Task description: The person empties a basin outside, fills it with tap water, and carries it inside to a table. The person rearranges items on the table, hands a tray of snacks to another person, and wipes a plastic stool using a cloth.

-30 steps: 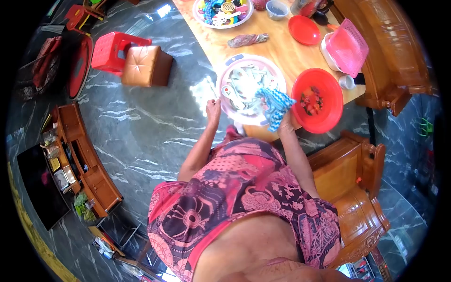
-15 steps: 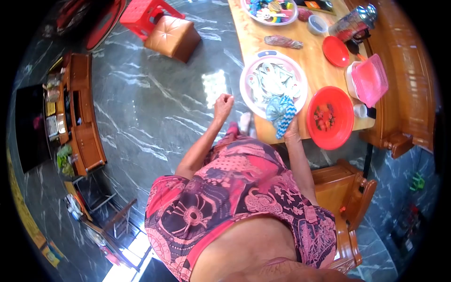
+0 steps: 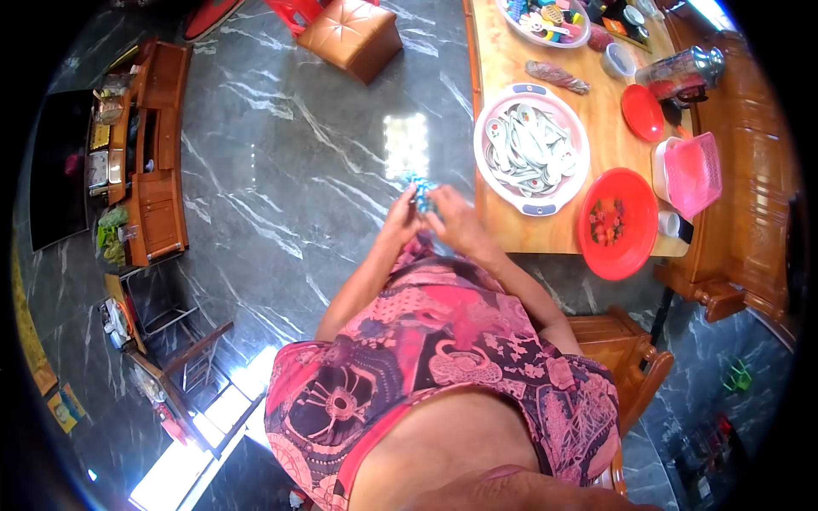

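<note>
A blue and white patterned cloth (image 3: 422,194) is bunched between my two hands, in front of my body and left of the table. My left hand (image 3: 402,217) is closed around its left side. From the right, my right hand (image 3: 456,221) pinches the cloth. Whether a small item is inside the cloth cannot be made out. Just right of my hands, a white oval basin (image 3: 489,183) on the table holds several white spoons with small printed marks. A red bowl (image 3: 630,255) with a floral print inside stands to the right of the basin.
The wooden table (image 3: 545,234) also bears a rolled cloth (image 3: 556,76), a basin of toys (image 3: 545,24), a red plate (image 3: 642,112), a pink basket (image 3: 692,175) and a glass jar (image 3: 682,72). A brown stool (image 3: 351,38) stands on the floor; a wooden chair (image 3: 609,341) is at the right.
My right hand has moved left from the basin's edge with the cloth, to my left hand, which now grips it too. The view has shifted, placing the table further right.
</note>
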The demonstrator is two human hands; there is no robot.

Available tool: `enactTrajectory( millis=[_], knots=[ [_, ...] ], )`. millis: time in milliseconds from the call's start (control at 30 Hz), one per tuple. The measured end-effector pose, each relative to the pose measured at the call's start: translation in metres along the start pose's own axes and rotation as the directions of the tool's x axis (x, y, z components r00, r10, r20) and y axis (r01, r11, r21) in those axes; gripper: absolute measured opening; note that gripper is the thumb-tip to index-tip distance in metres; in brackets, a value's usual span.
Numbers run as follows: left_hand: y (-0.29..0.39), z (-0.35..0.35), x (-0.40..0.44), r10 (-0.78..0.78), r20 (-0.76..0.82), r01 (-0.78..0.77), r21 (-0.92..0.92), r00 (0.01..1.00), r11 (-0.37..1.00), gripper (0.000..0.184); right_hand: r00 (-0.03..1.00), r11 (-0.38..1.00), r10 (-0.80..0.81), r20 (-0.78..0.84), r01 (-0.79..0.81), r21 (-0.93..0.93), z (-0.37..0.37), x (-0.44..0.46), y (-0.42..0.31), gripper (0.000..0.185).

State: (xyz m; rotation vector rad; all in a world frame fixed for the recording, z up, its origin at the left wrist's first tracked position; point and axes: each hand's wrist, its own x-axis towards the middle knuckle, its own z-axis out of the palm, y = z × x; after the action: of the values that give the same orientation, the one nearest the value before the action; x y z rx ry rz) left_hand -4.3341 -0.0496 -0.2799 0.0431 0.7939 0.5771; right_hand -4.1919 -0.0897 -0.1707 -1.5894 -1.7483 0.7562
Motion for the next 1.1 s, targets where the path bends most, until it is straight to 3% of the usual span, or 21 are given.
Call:
enactTrajectory(
  millis=[67, 200, 300, 367, 400, 433, 467, 533, 600, 633, 667, 733, 767, 800, 867, 900, 967, 1000, 1033, 1067, 1100],
  knots=[
    [0.028, -0.021, -0.005, 0.022, 0.028, -0.022, -0.005, 0.999, 1.0, 0.019, 0.997, 0.997, -0.065, 0.041, 0.063, 0.047, 0.013, 0.015, -0.012, 0.026],
    [0.08, -0.04, -0.016, 0.147, -0.137, -0.144, 0.025, 0.98, 0.989, 0.021, 0.996, 0.977, -0.075, 0.045, 0.064, 0.205, 0.056, 0.057, -0.013, 0.022],
    [0.139, -0.079, -0.018, 0.281, -0.197, -0.241, 0.203, 0.939, 0.949, 0.024, 0.997, 0.992, 0.044, 0.063, -0.051, 0.115, 0.102, 0.102, -0.003, 0.026],
    [0.188, -0.107, -0.024, 0.35, -0.208, -0.286, 0.284, 0.914, 0.915, 0.025, 0.95, 0.935, 0.286, 0.126, -0.305, 0.18, 0.138, 0.143, -0.009, 0.029],
    [0.216, -0.104, -0.037, 0.399, -0.197, -0.256, 0.506, 0.895, 0.824, 0.026, 0.951, 0.937, 0.277, 0.135, -0.299, 0.182, 0.156, 0.159, -0.019, 0.029],
    [0.242, -0.104, -0.048, 0.444, -0.177, -0.206, 0.698, 0.879, 0.686, 0.03, 0.853, 0.769, 0.445, 0.274, -0.52, 0.371, 0.173, 0.173, -0.03, 0.033],
    [0.27, -0.106, -0.048, 0.46, -0.169, -0.222, 0.7, 0.872, 0.678, 0.03, 0.722, 0.524, 0.542, 0.429, -0.69, 0.5, 0.188, 0.194, -0.037, 0.037],
    [0.306, -0.117, -0.054, 0.539, 0.017, -0.156, 0.965, 0.842, 0.213, 0.038, 0.68, 0.441, 0.541, 0.494, -0.73, 0.523, 0.212, 0.229, -0.07, 0.042],
    [0.337, -0.123, -0.051, 0.53, 0.08, -0.204, 0.963, 0.844, 0.178, 0.039, 0.611, 0.191, 0.474, 0.634, -0.775, 0.603, 0.236, 0.273, -0.093, 0.043],
    [0.353, -0.12, -0.051, 0.575, 0.251, -0.322, 0.946, 0.779, 0.023, 0.039, 0.614, 0.035, 0.471, 0.633, -0.731, 0.682, 0.258, 0.286, -0.092, 0.033],
    [0.369, -0.116, -0.051, 0.59, 0.417, -0.424, 0.895, 0.691, -0.137, 0.038, 0.614, 0.034, 0.473, 0.632, -0.73, 0.683, 0.279, 0.299, -0.082, 0.033],
    [0.4, -0.111, -0.047, 0.558, 0.4, -0.406, 0.906, 0.727, -0.121, 0.037, 0.786, 0.115, 0.385, 0.484, -0.561, 0.82, 0.297, 0.338, -0.09, 0.025],
    [0.415, -0.112, -0.04, 0.559, 0.455, -0.466, 0.875, 0.693, -0.134, 0.037, 0.809, 0.216, 0.394, 0.437, -0.543, 0.811, 0.294, 0.35, -0.089, 0.018],
    [0.429, -0.112, -0.032, 0.56, 0.507, -0.523, 0.839, 0.655, -0.148, 0.037, 0.808, 0.215, 0.397, 0.435, -0.543, 0.812, 0.297, 0.366, -0.088, 0.018],
    [0.457, -0.113, -0.018, 0.588, 0.509, -0.526, 0.835, 0.628, -0.161, 0.033, 0.858, 0.475, 0.415, 0.304, -0.489, 0.732, 0.303, 0.399, -0.083, 0.013],
    [0.473, -0.114, -0.011, 0.619, 0.509, -0.525, 0.833, 0.598, -0.178, 0.03, 0.776, 0.257, 0.502, 0.382, -0.555, 0.791, 0.309, 0.42, -0.08, 0.01],
    [0.512, -0.115, 0.004, 0.65, 0.507, -0.516, 0.833, 0.566, -0.2, 0.026, 0.747, 0.214, 0.552, 0.371, -0.556, 0.803, 0.318, 0.464, -0.075, 0.009],
    [0.534, -0.121, 0.009, 0.708, 0.408, -0.431, 0.888, 0.576, -0.161, 0.023, 0.709, 0.165, 0.609, 0.356, -0.552, 0.817, 0.324, 0.485, -0.076, 0.009],
    [0.556, -0.129, 0.014, 0.76, 0.306, -0.344, 0.932, 0.573, -0.115, 0.02, 0.739, 0.264, 0.57, 0.359, -0.579, 0.772, 0.332, 0.508, -0.059, 0.01],
    [0.577, -0.136, 0.016, 0.757, 0.306, -0.333, 0.935, 0.577, -0.124, 0.02, 0.739, 0.251, 0.567, 0.365, -0.577, 0.777, 0.342, 0.526, -0.046, 0.01],
    [0.601, -0.147, 0.024, 0.746, 0.15, -0.278, 0.959, 0.649, 0.049, 0.02, 0.684, 0.154, 0.599, 0.416, -0.609, 0.778, 0.347, 0.551, -0.038, 0.011]
  ],
)
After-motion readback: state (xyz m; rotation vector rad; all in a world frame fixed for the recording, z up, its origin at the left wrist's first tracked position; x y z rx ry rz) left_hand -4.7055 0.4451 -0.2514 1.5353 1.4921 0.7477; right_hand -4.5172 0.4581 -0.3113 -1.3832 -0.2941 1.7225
